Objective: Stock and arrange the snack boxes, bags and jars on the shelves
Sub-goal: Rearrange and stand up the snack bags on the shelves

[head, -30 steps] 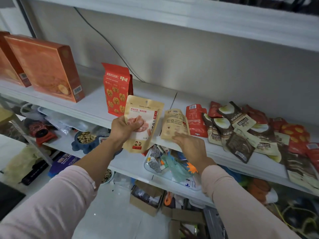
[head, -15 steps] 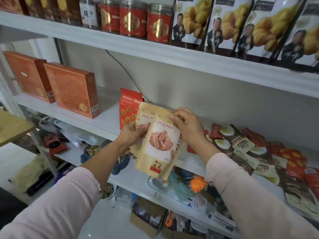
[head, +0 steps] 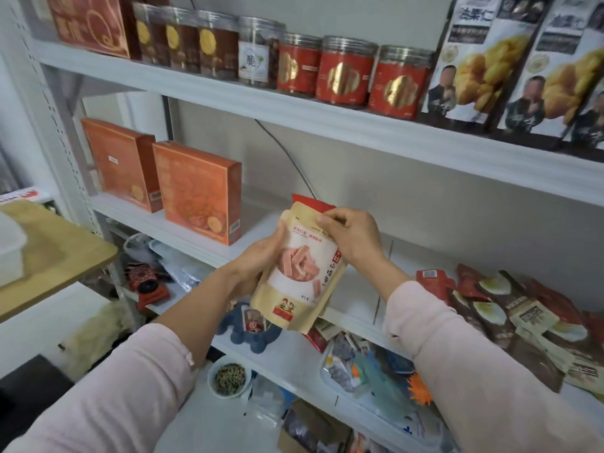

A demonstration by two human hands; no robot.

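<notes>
Both hands hold beige snack pouches [head: 299, 273] printed with pink sticks, stacked together in front of the middle shelf [head: 196, 246]. My left hand [head: 258, 263] grips their left side from behind. My right hand [head: 353, 237] pinches the top right corner. A red snack bag [head: 309, 201] stands on the shelf just behind the pouches, mostly hidden. Two orange boxes [head: 196, 191] stand upright at the shelf's left. A heap of brown and red bags [head: 510, 318] lies at the right.
The top shelf [head: 327, 116] carries a red box, several brown and red jars [head: 343, 73] and tall black bags of yellow snacks [head: 490, 60]. A wooden table [head: 49, 253] juts in at left. Lower shelves hold a bowl [head: 229, 378], a blue dish and a clutter tray.
My right hand picked a second beige pouch off the shelf and brought it against the one in my left hand. My view rose, showing the top shelf.
</notes>
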